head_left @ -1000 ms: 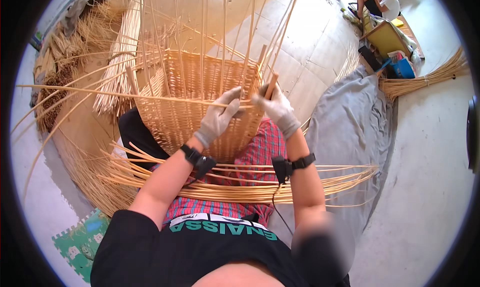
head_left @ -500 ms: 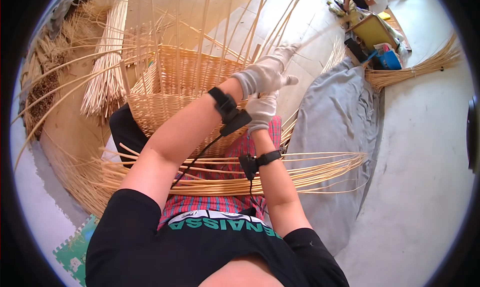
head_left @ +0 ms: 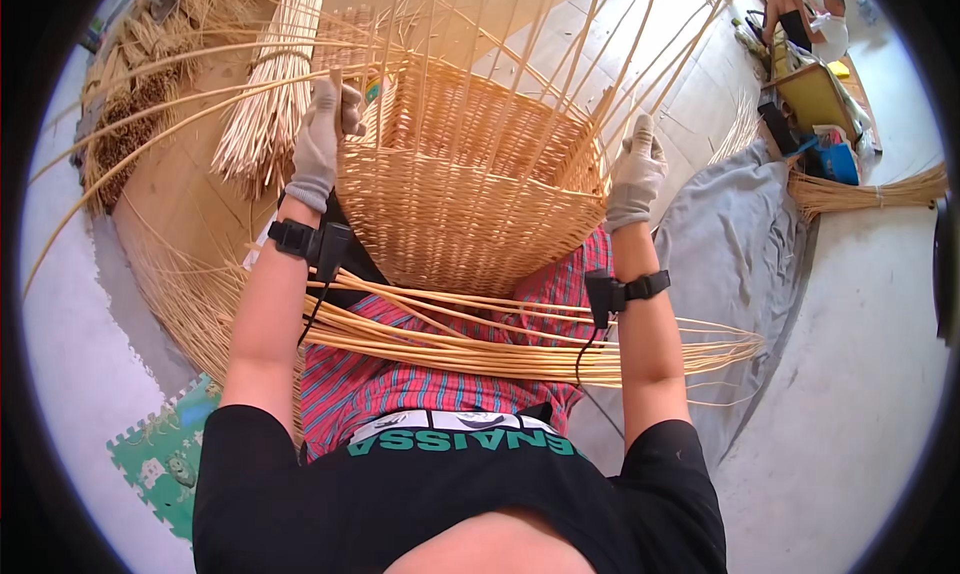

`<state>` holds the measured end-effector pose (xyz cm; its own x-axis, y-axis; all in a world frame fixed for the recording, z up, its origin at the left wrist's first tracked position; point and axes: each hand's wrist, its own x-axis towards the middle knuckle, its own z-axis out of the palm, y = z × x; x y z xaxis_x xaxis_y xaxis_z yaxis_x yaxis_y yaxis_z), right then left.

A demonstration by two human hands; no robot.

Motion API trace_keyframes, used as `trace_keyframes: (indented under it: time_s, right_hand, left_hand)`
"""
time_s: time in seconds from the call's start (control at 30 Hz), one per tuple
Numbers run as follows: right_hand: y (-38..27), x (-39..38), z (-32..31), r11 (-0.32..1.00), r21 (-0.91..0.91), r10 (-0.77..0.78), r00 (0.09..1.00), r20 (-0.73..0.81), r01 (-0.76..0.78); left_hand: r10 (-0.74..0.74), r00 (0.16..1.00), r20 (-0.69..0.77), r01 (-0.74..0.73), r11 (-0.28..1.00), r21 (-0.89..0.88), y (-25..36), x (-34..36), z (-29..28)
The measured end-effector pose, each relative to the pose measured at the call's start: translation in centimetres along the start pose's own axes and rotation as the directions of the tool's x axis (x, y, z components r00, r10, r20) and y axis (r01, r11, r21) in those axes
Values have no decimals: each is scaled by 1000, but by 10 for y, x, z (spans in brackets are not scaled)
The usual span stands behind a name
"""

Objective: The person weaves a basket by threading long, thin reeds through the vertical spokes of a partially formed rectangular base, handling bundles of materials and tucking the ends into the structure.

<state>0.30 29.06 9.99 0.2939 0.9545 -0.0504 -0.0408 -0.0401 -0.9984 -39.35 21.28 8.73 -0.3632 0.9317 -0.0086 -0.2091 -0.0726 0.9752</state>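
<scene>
A half-woven wicker basket (head_left: 470, 199) rests against my lap, with long upright rods (head_left: 520, 84) rising from its weave. My left hand (head_left: 322, 144), in a pale knit glove, is closed around the short post at the basket's left corner. At the right corner, my right hand (head_left: 637, 172) wears a matching glove. Its thumb points up and its fingers are curled in beside the basket's edge; what they grip is hidden. Across my thighs lies a bundle of long, bent rods (head_left: 480, 359).
Bundled pale rods (head_left: 272, 114) and darker bundles (head_left: 125, 124) lie at the far left. A grey cloth (head_left: 725, 234) covers the floor on the right, near a blue container (head_left: 838, 156) and another rod bundle (head_left: 870, 194). A person (head_left: 828, 29) sits at the far right.
My hands have come apart from the basket's right corner: the left moved across to the left corner, the right stays by the right one. The basket now appears further right and turned.
</scene>
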Motion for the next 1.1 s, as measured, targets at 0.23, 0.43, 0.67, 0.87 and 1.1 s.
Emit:
trace_keyframes:
  time_s: [0.23, 0.43, 0.67, 0.87, 1.1]
  right_hand:
    - [14, 2, 13, 978, -46, -208, 951, -231, 203]
    - [16, 2, 16, 968, -23, -247, 944, -221, 248]
    - [7, -27, -7, 956, 42, -290, 957, 12, 289]
    - [-16, -158, -47, 370, -523, -112, 596, 795, 768]
    - [17, -173, -103, 539, -605, -293, 804, 517, 586]
  left_hand:
    - [57, 998, -29, -53, 992, 114, -12, 2, -13]
    - [82, 994, -77, -87, 994, -62, -15, -34, -12]
    - [262, 961, -93, -264, 964, -10, -24, -63, -29]
    - [345, 880, 327, -473, 703, 530, 15, -161, 35]
    - [82, 743, 664, -655, 289, 698, -15, -166, 30]
